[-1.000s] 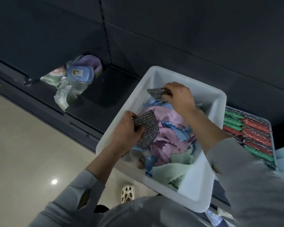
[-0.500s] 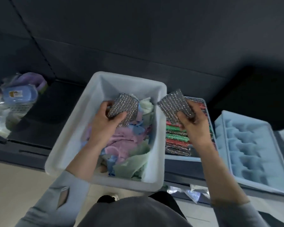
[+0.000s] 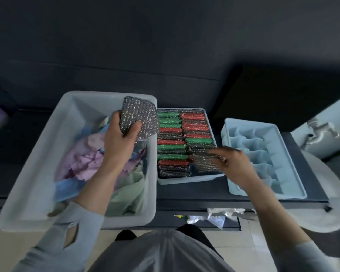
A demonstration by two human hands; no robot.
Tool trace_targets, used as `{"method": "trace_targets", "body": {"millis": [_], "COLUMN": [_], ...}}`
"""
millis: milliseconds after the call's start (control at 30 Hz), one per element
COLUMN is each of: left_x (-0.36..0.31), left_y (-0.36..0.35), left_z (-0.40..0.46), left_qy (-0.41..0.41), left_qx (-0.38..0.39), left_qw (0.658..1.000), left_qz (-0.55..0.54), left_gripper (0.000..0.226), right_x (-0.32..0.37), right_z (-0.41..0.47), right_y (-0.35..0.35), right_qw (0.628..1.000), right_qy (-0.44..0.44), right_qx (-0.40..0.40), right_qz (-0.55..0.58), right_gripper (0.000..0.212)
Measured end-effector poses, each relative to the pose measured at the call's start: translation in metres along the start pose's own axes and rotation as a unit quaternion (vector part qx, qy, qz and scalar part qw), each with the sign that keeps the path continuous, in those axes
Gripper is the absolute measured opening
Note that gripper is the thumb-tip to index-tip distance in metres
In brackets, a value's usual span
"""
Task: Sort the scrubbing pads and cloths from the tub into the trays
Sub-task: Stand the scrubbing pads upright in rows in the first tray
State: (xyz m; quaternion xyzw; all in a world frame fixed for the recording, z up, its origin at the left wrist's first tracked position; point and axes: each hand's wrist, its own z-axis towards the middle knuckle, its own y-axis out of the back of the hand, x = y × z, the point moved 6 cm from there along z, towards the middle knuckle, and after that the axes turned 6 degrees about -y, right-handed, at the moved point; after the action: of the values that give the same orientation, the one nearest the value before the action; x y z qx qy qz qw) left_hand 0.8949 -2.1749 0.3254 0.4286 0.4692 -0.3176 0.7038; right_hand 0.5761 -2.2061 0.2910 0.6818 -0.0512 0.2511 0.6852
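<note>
A white tub [image 3: 37,163] on the left holds crumpled purple, blue and green cloths [image 3: 82,160]. My left hand [image 3: 120,142] grips a silver scrubbing pad [image 3: 139,118] above the tub's right rim. To the right, a small tray [image 3: 186,178] is packed with rows of green, red and dark pads [image 3: 175,138]. My right hand [image 3: 232,165] presses a second silver pad [image 3: 204,161] into the tray's near right corner, fingers still on it. Further right stands a pale blue tray [image 3: 230,154] with folded blue cloths [image 3: 261,152] upright inside.
All three containers rest on a dark shelf [image 3: 186,191] against a dark back panel. A round white object [image 3: 330,203] lies at the shelf's right end. Plastic-wrapped goods [image 3: 214,215] show under the shelf edge. Light floor lies below.
The view has swung to the right. My right hand has come down with its silver pad into the near right corner of the pad tray. My left hand has lifted its pad toward the tub's right rim.
</note>
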Motion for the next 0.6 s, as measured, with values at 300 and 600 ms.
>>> {"method": "trace_targets", "body": {"millis": [300,600], "left_x": [-0.012,-0.001], "left_y": [-0.047,-0.086], "left_z": [-0.011,-0.035], "left_qy": [0.011,0.117], "left_qx": [0.060,0.136], "left_qw": [0.998,0.982], "left_qz": [-0.028,-0.054], "left_gripper": [0.021,0.086], "right_x": [0.009,0.018], "right_z": [0.002,0.008], "right_y": [-0.033,-0.025], "right_qw": [0.990,0.992], "right_qy": [0.071,-0.022], "right_qx": [-0.045,-0.102], "right_qz": [-0.113,0.069], "right_gripper": [0.028,0.018]}}
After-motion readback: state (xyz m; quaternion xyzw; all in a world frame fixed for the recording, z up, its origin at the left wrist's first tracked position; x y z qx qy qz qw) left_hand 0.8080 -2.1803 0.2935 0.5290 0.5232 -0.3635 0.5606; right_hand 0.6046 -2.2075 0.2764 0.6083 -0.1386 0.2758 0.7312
